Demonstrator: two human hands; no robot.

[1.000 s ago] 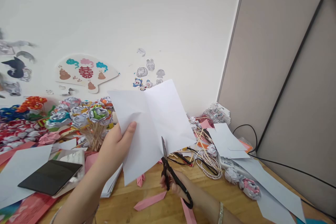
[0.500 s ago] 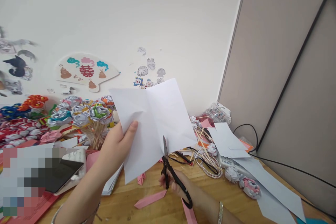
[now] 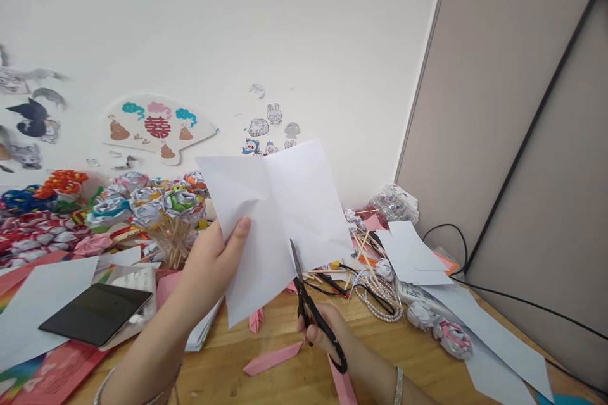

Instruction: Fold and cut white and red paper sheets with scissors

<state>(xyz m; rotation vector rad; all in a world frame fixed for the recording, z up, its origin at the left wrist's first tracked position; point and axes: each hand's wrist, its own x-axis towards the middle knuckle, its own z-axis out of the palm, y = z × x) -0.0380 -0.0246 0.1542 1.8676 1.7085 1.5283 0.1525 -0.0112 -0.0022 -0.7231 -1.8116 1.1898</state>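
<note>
A creased sheet of white paper [image 3: 308,202] is held up above the table, its thumb-side face toward me. My left hand [image 3: 228,253] grips its left half, thumb in front and the other fingers hidden behind. In my right hand [image 3: 327,329] is a pair of black-handled scissors [image 3: 308,304], pointing up and slightly left. One blade shows in front of the paper, close to the middle crease at the lower edge. Below lie folded pink paper strips [image 3: 273,358] on the wooden table [image 3: 223,373].
Paper flowers on sticks [image 3: 175,209] crowd the back left, with a black tablet-like slab [image 3: 97,313] nearer. To the right are bead strings [image 3: 380,300], wooden sticks, white paper sheets [image 3: 494,329] and a black cable [image 3: 536,304]. A wall stands behind.
My right hand has shifted slightly, and the scissors' handles sit closer together than before. Their tip has moved a little up and left along the crease. My left hand keeps its hold on the paper.
</note>
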